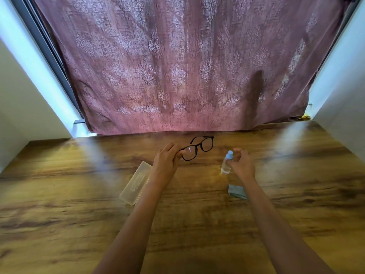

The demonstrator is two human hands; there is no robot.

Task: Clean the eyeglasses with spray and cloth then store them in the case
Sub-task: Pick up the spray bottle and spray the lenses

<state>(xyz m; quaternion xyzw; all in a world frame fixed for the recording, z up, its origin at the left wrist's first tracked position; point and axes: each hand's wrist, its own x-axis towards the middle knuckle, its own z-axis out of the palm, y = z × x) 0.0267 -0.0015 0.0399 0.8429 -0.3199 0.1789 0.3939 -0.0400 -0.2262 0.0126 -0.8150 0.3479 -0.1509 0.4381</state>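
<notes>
Eyeglasses (197, 148) pinched at one lens rim by left hand (166, 162). Right hand (240, 165) wrapped around spray bottle (226, 163); best aimed squarely at lens, misted lightly.

The left hand (166, 161) pinches black eyeglasses (197, 148) by one lens rim; right of them, the right hand (240, 164) closes around a spray bottle (226, 163) standing upright.

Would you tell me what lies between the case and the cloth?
Only bare table separates case from cloth; the left forearm crosses above it, head view.
</notes>
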